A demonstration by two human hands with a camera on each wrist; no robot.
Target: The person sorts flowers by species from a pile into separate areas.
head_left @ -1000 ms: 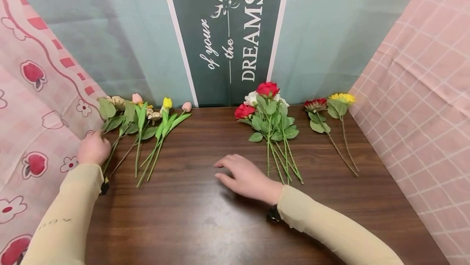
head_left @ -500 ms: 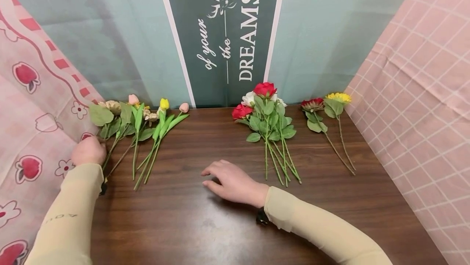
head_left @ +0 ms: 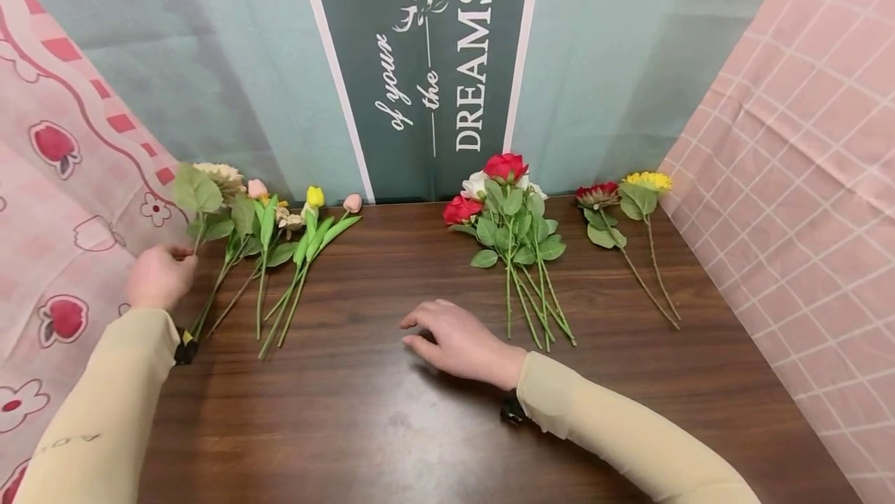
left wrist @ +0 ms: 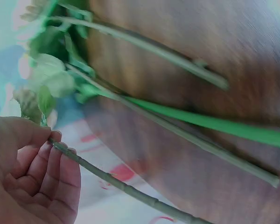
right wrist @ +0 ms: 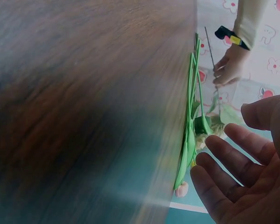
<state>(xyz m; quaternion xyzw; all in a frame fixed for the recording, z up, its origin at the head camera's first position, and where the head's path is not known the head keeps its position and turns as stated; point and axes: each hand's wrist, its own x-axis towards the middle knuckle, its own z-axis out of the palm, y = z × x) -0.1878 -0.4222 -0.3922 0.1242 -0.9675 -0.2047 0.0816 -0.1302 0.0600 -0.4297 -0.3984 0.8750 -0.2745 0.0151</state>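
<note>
At the far left, my left hand pinches the stem of a cream artificial flower between thumb and fingertips. Broad green leaves sit below its bloom, and the stem's lower end runs out of the left wrist view. Beside it lie other flowers: pink tulips, a yellow tulip and a smaller cream bloom. My right hand hovers palm down over the middle of the table with loosely bent fingers and holds nothing.
Red roses and white ones lie bunched at the back centre of the wooden table. A dark red flower and a yellow sunflower lie at the back right. Cloth walls enclose the left, back and right sides.
The cream flower has risen in my left hand, its bloom now higher against the back cloth and its stem apart from the others. My right hand has shifted only a little.
</note>
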